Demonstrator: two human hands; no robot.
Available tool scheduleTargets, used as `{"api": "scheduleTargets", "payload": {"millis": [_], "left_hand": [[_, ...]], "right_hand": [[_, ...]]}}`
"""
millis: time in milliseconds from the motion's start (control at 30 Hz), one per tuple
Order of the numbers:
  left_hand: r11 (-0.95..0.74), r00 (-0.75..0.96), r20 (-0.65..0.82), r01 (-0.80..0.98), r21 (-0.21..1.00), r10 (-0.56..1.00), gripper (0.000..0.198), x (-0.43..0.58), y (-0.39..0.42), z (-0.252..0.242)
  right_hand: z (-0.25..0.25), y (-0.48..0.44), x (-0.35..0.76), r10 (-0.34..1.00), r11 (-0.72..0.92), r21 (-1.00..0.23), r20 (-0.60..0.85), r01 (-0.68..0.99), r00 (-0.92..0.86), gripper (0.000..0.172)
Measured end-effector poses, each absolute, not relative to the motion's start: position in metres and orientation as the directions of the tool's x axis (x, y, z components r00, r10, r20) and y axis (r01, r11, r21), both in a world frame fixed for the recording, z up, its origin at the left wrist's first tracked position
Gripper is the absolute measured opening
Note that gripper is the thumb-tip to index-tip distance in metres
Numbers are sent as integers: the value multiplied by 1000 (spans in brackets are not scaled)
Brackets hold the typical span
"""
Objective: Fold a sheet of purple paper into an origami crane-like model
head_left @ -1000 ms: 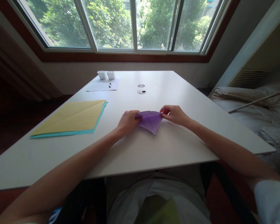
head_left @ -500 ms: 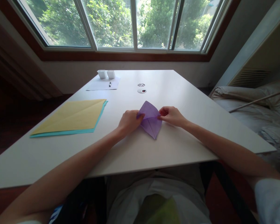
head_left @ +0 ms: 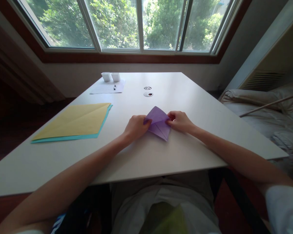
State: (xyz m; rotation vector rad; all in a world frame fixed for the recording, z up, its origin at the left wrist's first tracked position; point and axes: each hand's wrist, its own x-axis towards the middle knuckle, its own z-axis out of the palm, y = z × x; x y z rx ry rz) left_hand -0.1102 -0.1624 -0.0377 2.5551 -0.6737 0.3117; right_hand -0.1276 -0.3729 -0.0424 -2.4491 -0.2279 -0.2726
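A folded purple paper (head_left: pixel 158 123) lies on the white table (head_left: pixel 166 152) in front of me, its upper flap raised to a point. My left hand (head_left: pixel 136 126) pinches its left corner with curled fingers. My right hand (head_left: pixel 179 121) pinches the right corner, fingers closed on the paper's edge. Both forearms rest over the table's near edge.
A stack of yellow paper (head_left: pixel 75 120) over teal paper (head_left: pixel 63 138) lies to the left. At the far end sit a white sheet (head_left: pixel 107 88) with a pen (head_left: pixel 114 87), two small white cups (head_left: pixel 111 76), and two round cable holes (head_left: pixel 148 94). Bedding (head_left: pixel 266 110) lies to the right.
The purple paper's top flap, folded down flat a second ago, has opened upward into a point. Both hands stayed at its two side corners, shifting slightly inward.
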Motion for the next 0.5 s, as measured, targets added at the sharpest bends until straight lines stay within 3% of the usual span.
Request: {"api": "scheduleTargets", "payload": {"millis": [500], "left_hand": [[-773,864,293,-500,390,-411,29,-118,-166,-34]], "right_hand": [[-46,-372,-126,99,-763,-589,300,266,949,13]]}}
